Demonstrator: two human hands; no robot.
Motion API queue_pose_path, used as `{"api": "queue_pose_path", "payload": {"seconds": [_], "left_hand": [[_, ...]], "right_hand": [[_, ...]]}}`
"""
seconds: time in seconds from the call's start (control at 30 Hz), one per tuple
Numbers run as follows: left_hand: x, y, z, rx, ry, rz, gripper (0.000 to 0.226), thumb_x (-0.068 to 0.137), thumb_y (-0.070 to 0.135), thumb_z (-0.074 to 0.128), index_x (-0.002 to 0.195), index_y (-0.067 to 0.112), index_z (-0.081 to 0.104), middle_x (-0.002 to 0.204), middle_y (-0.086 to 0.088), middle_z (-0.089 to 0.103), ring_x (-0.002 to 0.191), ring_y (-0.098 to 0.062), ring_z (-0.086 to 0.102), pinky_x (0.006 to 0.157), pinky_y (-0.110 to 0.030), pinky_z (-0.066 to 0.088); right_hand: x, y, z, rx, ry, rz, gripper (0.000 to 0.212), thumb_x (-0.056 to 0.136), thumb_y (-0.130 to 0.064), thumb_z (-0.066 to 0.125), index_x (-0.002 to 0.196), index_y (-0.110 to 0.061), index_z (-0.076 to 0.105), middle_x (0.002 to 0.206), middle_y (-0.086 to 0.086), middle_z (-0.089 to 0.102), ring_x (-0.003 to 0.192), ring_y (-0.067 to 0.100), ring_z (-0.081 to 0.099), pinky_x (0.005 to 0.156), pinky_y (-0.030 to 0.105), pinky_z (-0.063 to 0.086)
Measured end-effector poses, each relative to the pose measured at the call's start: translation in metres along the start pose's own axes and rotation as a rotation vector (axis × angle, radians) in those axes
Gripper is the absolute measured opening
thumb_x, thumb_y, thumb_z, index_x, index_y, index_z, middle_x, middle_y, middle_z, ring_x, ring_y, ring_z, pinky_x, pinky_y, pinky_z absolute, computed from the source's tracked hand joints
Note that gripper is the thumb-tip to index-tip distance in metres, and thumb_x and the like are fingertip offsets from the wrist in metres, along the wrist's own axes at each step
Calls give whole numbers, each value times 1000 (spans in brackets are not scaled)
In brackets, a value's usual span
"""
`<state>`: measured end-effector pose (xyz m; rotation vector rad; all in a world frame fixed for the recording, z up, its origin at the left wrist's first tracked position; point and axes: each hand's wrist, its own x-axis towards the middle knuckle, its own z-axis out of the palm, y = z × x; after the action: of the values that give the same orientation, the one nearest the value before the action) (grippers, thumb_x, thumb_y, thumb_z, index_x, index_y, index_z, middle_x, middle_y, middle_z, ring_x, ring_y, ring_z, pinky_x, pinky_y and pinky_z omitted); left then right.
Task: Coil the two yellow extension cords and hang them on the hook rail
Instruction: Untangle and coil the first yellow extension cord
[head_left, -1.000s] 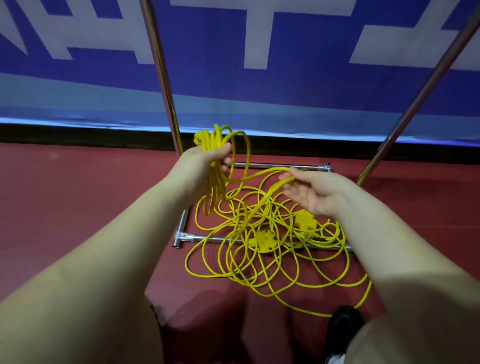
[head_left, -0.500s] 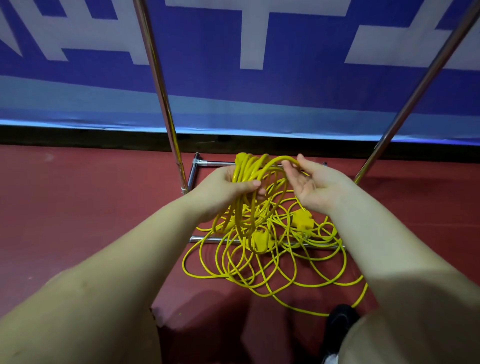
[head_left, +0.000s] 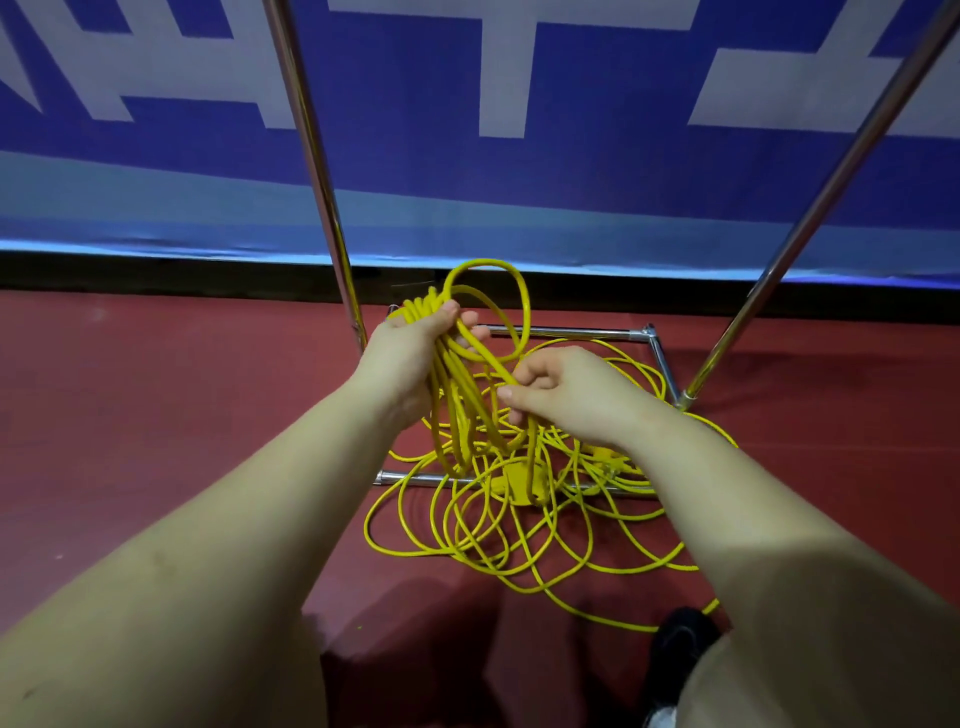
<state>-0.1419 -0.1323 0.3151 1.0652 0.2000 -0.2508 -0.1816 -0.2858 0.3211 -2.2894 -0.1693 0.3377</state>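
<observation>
My left hand (head_left: 410, 353) grips a bundle of yellow cord loops (head_left: 460, 410) that hang down from its fist, with one fresh loop (head_left: 493, 291) standing up above the fingers. My right hand (head_left: 563, 392) pinches a strand of the same cord just right of the bundle. Below both hands a loose tangle of yellow extension cord (head_left: 519, 530) sprawls on the red floor, with a yellow socket block (head_left: 519, 483) in it. A second yellow block is partly hidden under my right wrist. The hook rail itself is out of view.
A chrome rack stands over the tangle: two uprights (head_left: 317, 171) (head_left: 831, 187) and base bars (head_left: 561, 331) lying on the red floor (head_left: 156, 415). A blue and white banner (head_left: 467, 156) hangs behind. A black shoe (head_left: 680, 639) is at the lower right.
My right hand has laid a new loop into my left hand's bundle and slid down the strand. Both hands shifted slightly, and the bundle has grown by one loop.
</observation>
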Motion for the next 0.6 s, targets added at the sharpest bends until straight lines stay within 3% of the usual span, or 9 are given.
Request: {"api": "queue_pose_path", "payload": {"seconds": [0.1,0.2,0.27,0.37,0.5,0.6], "left_hand": [[4,10,-5,-52,112,75,17,97,8,48,83,8,58,61,1,69,61,-12,69,62,-30,57],[10,24,-17,-163,192,81,17,99,9,45,86,8,57,60,-1,70,58,-11,69,57,-27,58],[13,27,-24,-172,197,65,18,100,10,43,88,8,55,59,-2,70,54,-12,68,50,-25,56],[14,22,-29,-42,171,10,20,101,16,42,87,10,54,58,0,70,52,-9,67,50,-20,55],[9,12,-24,121,80,-66,22,100,18,43,83,11,54,59,2,70,48,-5,64,45,-15,50],[5,11,-18,203,0,-66,19,99,18,45,84,11,55,63,1,71,41,-4,56,41,-14,44]], "right_hand": [[-4,9,-4,-148,-208,68,22,91,-26,58,75,-12,54,59,-13,61,44,0,42,47,16,34],[-7,22,-9,-371,-395,161,21,93,-23,55,83,-5,60,76,-6,68,63,9,53,64,25,41],[-6,27,-17,-260,-303,206,16,92,-19,57,77,-14,54,77,-1,69,67,15,61,66,28,45],[-3,28,-25,-34,-24,214,18,89,-13,61,81,-24,48,67,-1,64,63,22,68,64,37,54],[-2,22,-28,283,148,194,8,92,-13,57,92,-17,51,75,1,61,46,7,63,48,22,49],[0,21,-27,297,209,231,13,91,-16,59,103,-13,61,77,-2,60,48,5,62,53,23,47]]}}
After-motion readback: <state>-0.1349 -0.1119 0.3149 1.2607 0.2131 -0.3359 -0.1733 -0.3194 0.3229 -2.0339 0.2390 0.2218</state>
